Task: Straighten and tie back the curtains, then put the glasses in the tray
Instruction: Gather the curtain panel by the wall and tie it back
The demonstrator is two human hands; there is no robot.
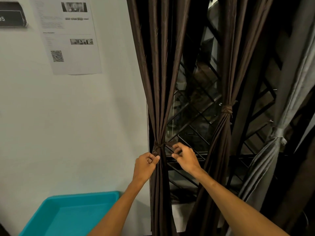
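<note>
— Head view: how far along is the person with the task?

— Two curtains look finished. The middle brown curtain (226, 74) is gathered and bound at its waist, and the grey curtain (265, 159) at the right is knotted as well. The left brown curtain (158, 99) is the one in work. A tie band (157, 148) goes around it, and the knot seems not yet completed.

— What are the hands doing?

— The left hand (146, 163) has curled fingers and pinches one end of the tie band, close against the cloth. The right hand (185, 156), just beside the curtain on the window side, pinches what seems to be the other end between thumb and bent fingers.

— And the glasses?

— No glasses are visible. The turquoise tray (85, 195) stands low at the left, against the wall, and the part that shows holds nothing. So this second part is probably all left to do.

— Is there anything to read?

— A black sign (12, 16) shows digits that look like "95", cut off by the edge. The paper sheet (75, 65) on the wall has a QR code (57, 56) and small photos, but its text is too blurred.
</note>
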